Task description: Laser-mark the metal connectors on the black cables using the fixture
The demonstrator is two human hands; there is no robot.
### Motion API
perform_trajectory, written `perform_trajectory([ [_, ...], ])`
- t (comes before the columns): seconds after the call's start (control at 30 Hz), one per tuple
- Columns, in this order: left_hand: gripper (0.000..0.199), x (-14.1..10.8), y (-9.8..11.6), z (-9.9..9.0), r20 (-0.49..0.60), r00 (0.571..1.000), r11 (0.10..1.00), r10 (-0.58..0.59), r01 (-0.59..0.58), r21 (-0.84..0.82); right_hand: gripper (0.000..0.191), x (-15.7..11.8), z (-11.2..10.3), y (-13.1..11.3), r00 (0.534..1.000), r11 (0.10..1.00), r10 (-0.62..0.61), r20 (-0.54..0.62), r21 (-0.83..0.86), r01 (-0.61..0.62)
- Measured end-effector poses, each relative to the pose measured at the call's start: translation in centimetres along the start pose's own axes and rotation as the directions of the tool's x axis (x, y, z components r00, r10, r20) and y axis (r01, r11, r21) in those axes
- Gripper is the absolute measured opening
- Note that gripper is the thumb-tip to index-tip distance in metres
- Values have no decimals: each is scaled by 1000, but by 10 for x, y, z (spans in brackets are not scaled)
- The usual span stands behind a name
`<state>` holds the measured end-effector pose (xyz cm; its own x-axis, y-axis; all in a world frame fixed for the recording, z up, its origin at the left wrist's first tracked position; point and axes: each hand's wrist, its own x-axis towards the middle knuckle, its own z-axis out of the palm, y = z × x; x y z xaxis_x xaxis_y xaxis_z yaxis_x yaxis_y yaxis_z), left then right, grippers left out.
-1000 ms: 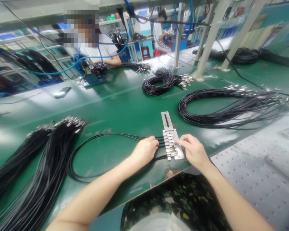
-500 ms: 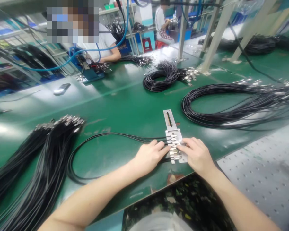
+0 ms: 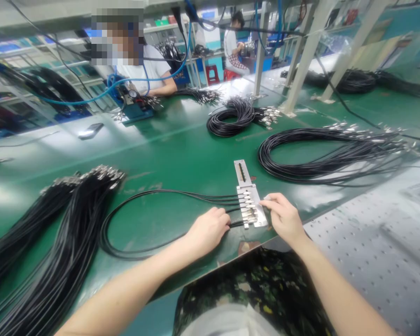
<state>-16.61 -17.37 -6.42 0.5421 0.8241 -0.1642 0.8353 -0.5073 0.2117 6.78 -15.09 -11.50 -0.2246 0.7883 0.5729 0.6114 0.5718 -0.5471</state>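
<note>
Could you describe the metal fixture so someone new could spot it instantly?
Start at the long, glossy green tabletop, near its front edge. Between the person's left hand and right hand lies the flat, silver-coloured metal fixture. Its straight edges and pale surface set it apart from the curving black cable bundles.

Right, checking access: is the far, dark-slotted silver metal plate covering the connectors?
No, the dark-slotted silver metal plate lies beyond the exposed silver connectors.

A phone point(image 3: 91, 131) lies left of the blue press point(image 3: 139, 115); behind that press is a person in a white shirt point(image 3: 157, 65), a blue hose point(image 3: 73, 103) curves past its top, and beyond its right stands a red stool point(image 3: 213, 73)
</note>
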Motion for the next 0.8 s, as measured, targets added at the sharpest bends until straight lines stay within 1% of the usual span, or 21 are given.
perform_trajectory([
  [0.1,8,4,-3,-7,-1,1000,993,-31,31,-117,40,-1,1,0,1000,1000,8,0,-1,-8],
  [0.17,9,9,-5,-12,-19,996,982,-89,85,-171,40,-1,2,2,1000,1000,7,5,12,-7],
  [0.23,10,12,-7,-14,-53,990,980,-134,125,-154,40,-1,2,2,1000,1000,0,16,9,0],
  [0.27,10,14,-7,-14,-69,989,984,-133,123,-125,39,-1,2,3,1000,1000,-5,25,0,5],
  [0.37,13,17,-6,-9,-74,994,996,-86,84,-32,39,-1,2,2,999,999,-18,41,-29,19],
  [0.43,17,17,-4,-6,-72,994,996,-83,85,24,39,-1,1,0,998,998,-34,55,-43,37],
  [0.5,19,18,-2,-4,-67,995,994,-79,84,70,38,-1,0,-1,993,995,-73,92,-63,79],
  [0.63,21,20,-3,-5,-56,998,993,-27,33,116,39,-1,0,-2,973,977,-156,169,-120,177],
  [0.73,22,21,-6,-4,-48,998,994,52,-47,99,38,0,2,-1,974,976,-156,166,-123,177],
  [0.8,34,21,-8,-4,-41,991,987,129,-124,98,38,1,3,1,976,983,-137,169,-101,156],
])
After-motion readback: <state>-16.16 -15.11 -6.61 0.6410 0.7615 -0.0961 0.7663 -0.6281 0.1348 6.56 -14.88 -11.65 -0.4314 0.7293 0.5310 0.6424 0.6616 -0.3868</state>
